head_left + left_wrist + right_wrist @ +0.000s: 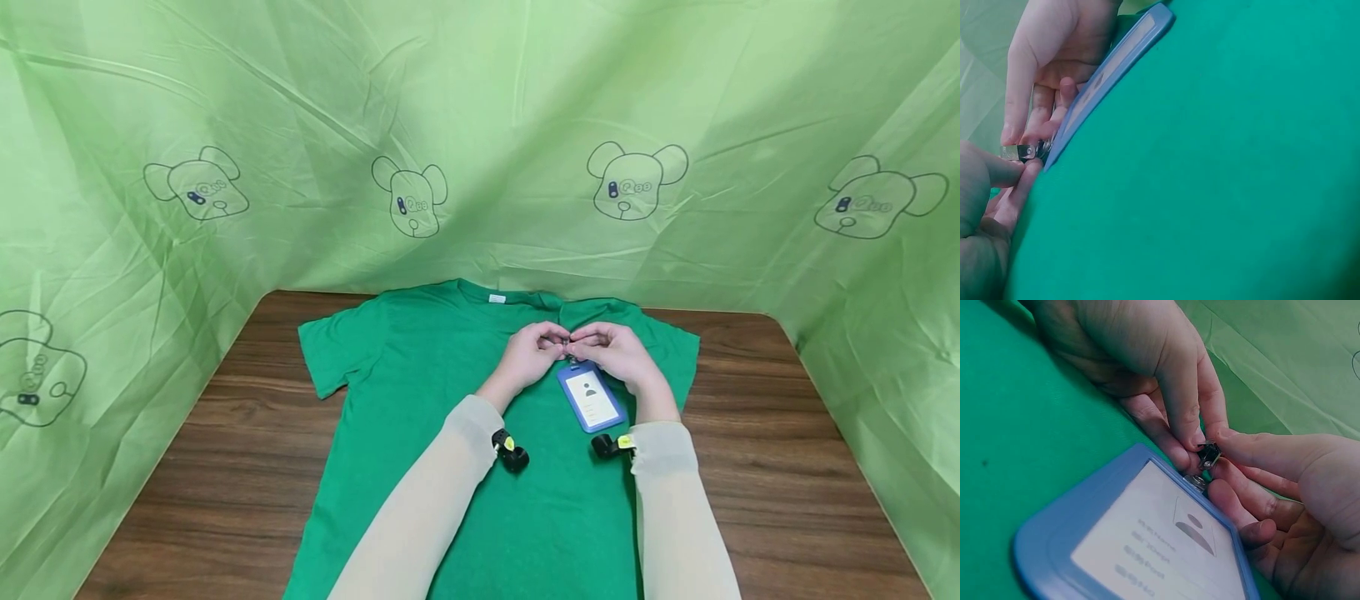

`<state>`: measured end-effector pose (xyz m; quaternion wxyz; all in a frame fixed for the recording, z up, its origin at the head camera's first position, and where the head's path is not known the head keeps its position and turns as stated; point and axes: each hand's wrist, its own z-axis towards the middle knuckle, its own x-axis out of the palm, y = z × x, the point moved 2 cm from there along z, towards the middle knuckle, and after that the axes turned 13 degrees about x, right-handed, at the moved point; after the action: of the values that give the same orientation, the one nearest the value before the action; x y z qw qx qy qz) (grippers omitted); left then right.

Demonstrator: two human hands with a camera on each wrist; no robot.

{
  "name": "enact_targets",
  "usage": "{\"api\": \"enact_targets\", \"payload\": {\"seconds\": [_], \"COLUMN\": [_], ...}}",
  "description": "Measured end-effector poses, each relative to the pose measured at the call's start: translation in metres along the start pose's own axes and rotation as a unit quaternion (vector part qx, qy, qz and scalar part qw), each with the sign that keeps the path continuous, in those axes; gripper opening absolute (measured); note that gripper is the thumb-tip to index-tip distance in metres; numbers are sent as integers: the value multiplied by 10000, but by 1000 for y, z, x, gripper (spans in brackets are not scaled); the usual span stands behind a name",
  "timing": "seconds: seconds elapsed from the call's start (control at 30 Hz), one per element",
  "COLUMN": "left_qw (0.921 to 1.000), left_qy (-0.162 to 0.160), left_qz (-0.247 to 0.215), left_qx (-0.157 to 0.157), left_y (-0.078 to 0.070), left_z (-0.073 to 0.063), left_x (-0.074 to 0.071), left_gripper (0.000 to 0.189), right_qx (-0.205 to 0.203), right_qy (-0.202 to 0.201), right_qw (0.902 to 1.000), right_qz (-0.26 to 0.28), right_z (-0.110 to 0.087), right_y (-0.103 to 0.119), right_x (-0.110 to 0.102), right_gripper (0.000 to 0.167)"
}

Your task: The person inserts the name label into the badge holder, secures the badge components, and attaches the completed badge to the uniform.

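A blue-framed ID badge (pixel 592 400) with a white card lies slanted on the green T-shirt (pixel 420 367), on its upper right chest. At its top end is a small metal badge clip (pixel 1208 455). My left hand (pixel 528 357) pinches the clip between thumb and fingertips. From the other side my right hand (pixel 611 352) also pinches it, its palm beside the badge. The fingertips of both hands meet around the clip. In the left wrist view the clip's shiny lever (pixel 1013 152) shows between the thumbs. Whether the clip's mouth bites any cloth cannot be seen.
The shirt is spread on a dark wooden table (pixel 232 467), its collar (pixel 517 298) toward the back edge. A light green curtain (pixel 510 100) with bear-head outlines encloses the back and sides. Each wrist wears a small black camera (pixel 514 459).
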<state>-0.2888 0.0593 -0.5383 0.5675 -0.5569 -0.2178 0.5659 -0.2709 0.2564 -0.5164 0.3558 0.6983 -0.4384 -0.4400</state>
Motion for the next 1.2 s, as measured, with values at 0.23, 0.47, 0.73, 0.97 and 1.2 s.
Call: {"api": "enact_targets", "payload": {"seconds": [0.23,0.47,0.73,0.97,1.2], "left_qw": [10000,10000,9998,9985,9982], "left_qy": [-12,-41,-110,-240,-284], "left_qz": [37,-74,-130,-495,-520], "left_qx": [32,36,56,33,-39], "left_y": [-3,-2,0,1,0], "left_z": [-1,-2,-2,-2,-3], "left_x": [-1,1,3,3,4], "left_gripper": [20,15,13,11,9], "right_qx": [-6,-27,-133,-74,-108], "right_qy": [-17,-76,-2,-3,-46], "right_qw": [10000,9999,9998,9999,9997], "right_qz": [-46,-123,-148,-144,-224], "right_z": [1,4,5,6,4], "right_y": [0,-2,-2,-4,-2], "right_x": [0,0,-1,-1,0], "right_gripper": [40,34,33,31,31]}}
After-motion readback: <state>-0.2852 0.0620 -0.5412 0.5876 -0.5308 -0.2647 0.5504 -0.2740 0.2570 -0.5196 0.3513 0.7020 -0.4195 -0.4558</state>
